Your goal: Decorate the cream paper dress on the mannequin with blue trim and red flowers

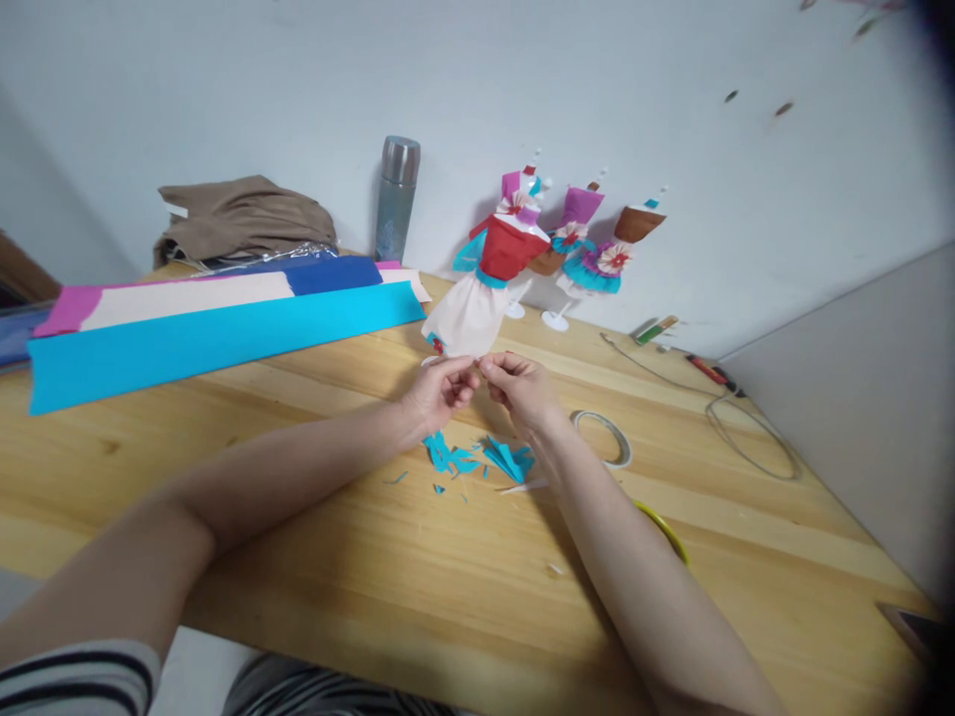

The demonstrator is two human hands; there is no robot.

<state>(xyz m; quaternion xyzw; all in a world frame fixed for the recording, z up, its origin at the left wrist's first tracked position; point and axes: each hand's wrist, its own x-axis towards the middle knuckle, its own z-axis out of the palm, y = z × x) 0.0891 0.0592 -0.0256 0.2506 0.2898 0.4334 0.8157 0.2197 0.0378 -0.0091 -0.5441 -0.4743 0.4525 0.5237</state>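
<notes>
My left hand and my right hand meet fingertip to fingertip in front of a small dress form. Both are closed in a pinch; whatever lies between the fingers is too small to make out. Just behind them stands the form's pale skirt, under a red bodice and a turquoise waistband. A small red and blue flower sits near the hem. Turquoise paper scraps and a folded turquoise piece lie on the table below my hands.
Tape roll and yellow-handled item, partly hidden, flank my right forearm. Other dressed forms stand behind. Coloured sheets, a thermos and brown cloth lie left or back. A cable curls at right.
</notes>
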